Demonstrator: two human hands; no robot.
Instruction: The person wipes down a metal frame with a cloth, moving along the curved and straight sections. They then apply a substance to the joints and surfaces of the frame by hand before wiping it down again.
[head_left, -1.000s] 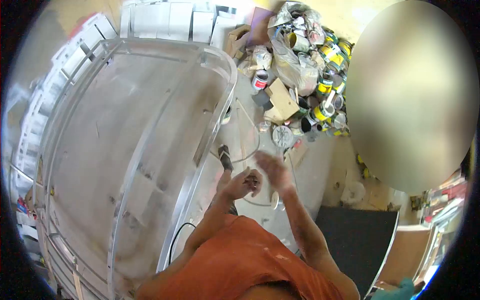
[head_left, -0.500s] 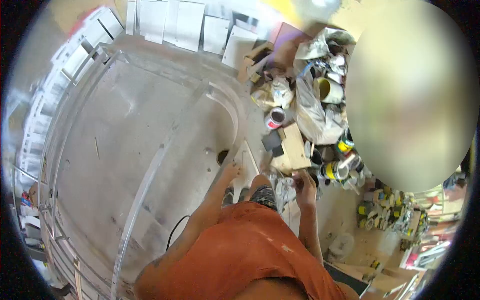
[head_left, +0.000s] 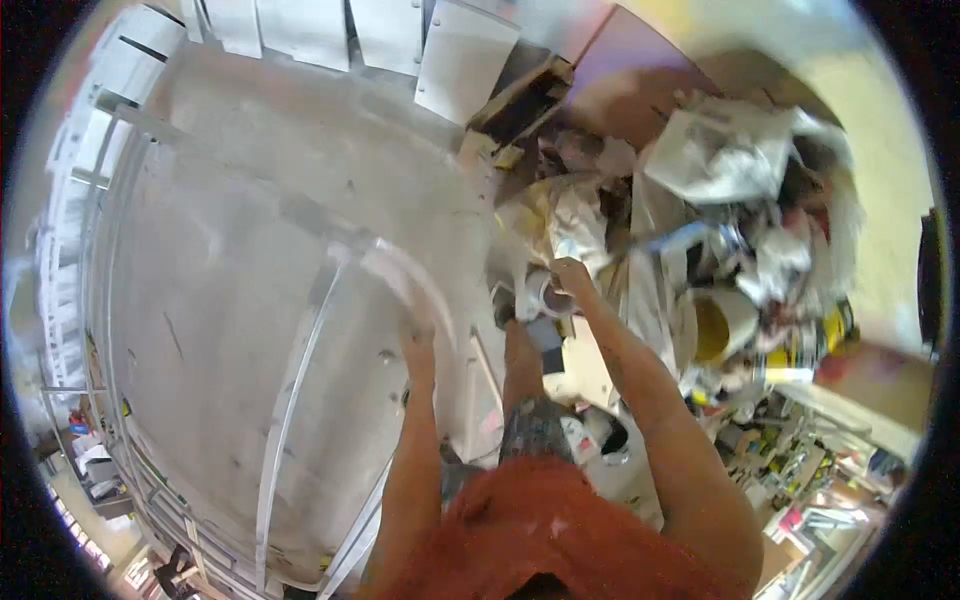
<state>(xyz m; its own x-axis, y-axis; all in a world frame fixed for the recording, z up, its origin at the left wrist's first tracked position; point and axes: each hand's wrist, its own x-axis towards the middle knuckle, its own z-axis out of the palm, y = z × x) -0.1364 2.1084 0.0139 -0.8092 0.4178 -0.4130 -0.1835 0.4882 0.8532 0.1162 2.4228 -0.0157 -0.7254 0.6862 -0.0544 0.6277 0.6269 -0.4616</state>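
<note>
My right hand [head_left: 570, 275] is stretched forward over an open paint can [head_left: 551, 297] with a white and red label in the earlier view. Its fingers look closed; a small pale shape shows just beyond them, and I cannot make out whether it is held. My left hand [head_left: 418, 338], smeared by motion, hangs beside the curved end of a metal frame [head_left: 410, 275]. Whether it touches the frame does not show. A crumpled yellowish-white plastic bag [head_left: 572, 222] lies just past my right hand. Dark square pieces [head_left: 547, 342] and a light wooden board [head_left: 582, 365] lie below the can.
A thin wooden stick [head_left: 487, 368] lies by my leg. Crumpled sheeting [head_left: 730, 155] and a tub with yellowish insides [head_left: 722, 325] fill the right side. White panels [head_left: 465, 60] lean along the far edge. Metal frame bars [head_left: 300, 385] cross the floor on the left.
My right hand has moved forward from beside the wooden board to above the paint can. My left hand has moved forward along the frame. The view has shifted and I lean further forward.
</note>
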